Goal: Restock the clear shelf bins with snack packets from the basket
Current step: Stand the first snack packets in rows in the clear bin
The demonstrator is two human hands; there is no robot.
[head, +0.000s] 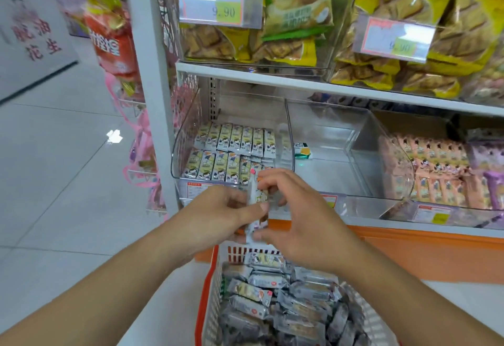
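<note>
White metal shelving takes up most of the view, with clear bins on 2 levels, the upper ones stuffed with yellow and green snack bags behind 9.90 price tags. Down low, the basket, white mesh with an orange-red rim, sits right under both hands and is piled with grey snack packets. The left clear bin on the lower shelf already has 2 neat rows of small packets standing in it, the middle bin beside it holds just 1 little green-and-yellow pack. Both hands meet just in front of that left bin, above the basket's far edge. Left hand and right hand both have fingers curled, pinching a small upright bunch of packets between them, thumbs on the near side.
</note>
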